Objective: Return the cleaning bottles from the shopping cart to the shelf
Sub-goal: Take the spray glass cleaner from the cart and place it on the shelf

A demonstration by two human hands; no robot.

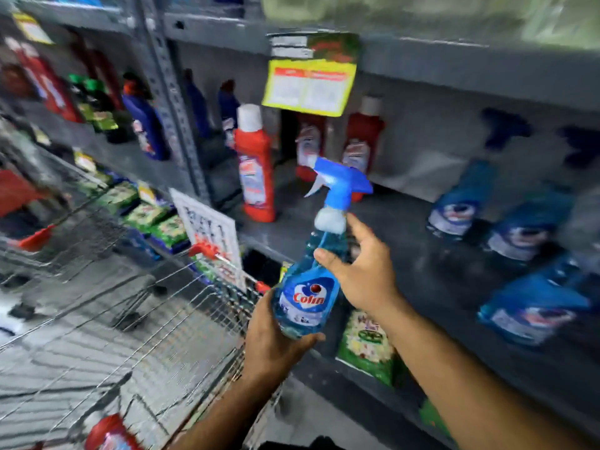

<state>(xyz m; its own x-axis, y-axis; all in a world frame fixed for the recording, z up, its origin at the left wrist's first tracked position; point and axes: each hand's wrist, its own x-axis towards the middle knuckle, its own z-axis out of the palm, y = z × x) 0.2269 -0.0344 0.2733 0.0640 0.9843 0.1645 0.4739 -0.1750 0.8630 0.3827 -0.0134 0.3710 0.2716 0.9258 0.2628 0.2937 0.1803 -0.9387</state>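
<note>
A blue Colin spray bottle (pixel 308 287) with a blue trigger head is held up between the cart and the shelf. My left hand (pixel 276 339) grips its base from below. My right hand (pixel 360 271) wraps around its neck and upper body. The wire shopping cart (pixel 136 336) stands at the lower left, and a red bottle (pixel 108 433) lies in it near the bottom edge. The grey metal shelf (pixel 406 228) runs across the right, with several blue spray bottles (pixel 461 203) standing on it at the right.
Red bottles with white caps (pixel 255 164) stand on the shelf's left part. A yellow price tag (pixel 308 86) hangs from the shelf above. Green packets (pixel 367 345) fill the lower shelf. A white sign (pixel 211 232) is clipped to the cart's far rim.
</note>
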